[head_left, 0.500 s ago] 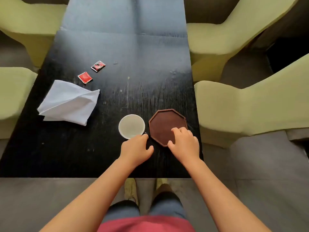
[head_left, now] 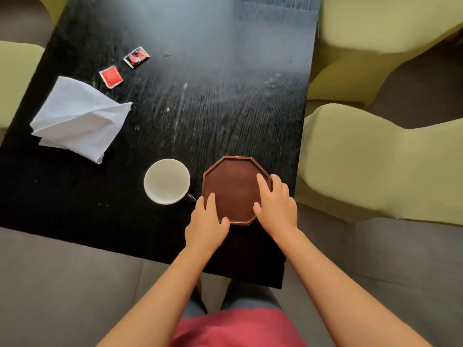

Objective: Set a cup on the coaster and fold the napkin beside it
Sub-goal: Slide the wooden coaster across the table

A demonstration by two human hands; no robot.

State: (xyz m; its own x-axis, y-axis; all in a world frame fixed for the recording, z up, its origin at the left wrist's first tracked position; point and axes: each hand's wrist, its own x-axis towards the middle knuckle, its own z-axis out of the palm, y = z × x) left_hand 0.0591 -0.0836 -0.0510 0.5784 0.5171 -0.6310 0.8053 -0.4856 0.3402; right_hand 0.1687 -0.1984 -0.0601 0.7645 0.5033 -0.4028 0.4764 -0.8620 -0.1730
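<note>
Presently: left hand (head_left: 206, 222) and right hand (head_left: 275, 205) flat, fingers spread, gripping nothing, on brown octagonal coaster (head_left: 234, 194) | white ceramic cup (head_left: 167, 181) just beside | crumpled white napkin (head_left: 80, 118) well apart

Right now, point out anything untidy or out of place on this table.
The white napkin lies crumpled near the table's left edge, far from the coaster. Two red packets lie loose beyond it.

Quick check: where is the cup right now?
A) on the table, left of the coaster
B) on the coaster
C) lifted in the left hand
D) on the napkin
A: the cup stands on the table just left of the coaster, which both hands touch and which holds nothing.
</note>
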